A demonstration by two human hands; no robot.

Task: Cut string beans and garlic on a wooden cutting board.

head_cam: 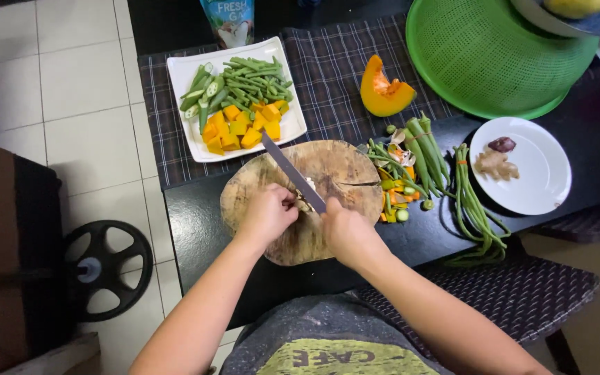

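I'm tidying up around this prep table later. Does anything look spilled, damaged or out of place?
Yes. The round wooden cutting board has a crack running in from its right edge. Vegetable trimmings lie loose on the dark table beside it, and the green colander sits upside down.

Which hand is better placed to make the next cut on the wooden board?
The right hand: it already grips the knife, whose blade lies across the round cutting board. The left hand pins the small pale piece beside the blade, so it is likely better placed for steadying.
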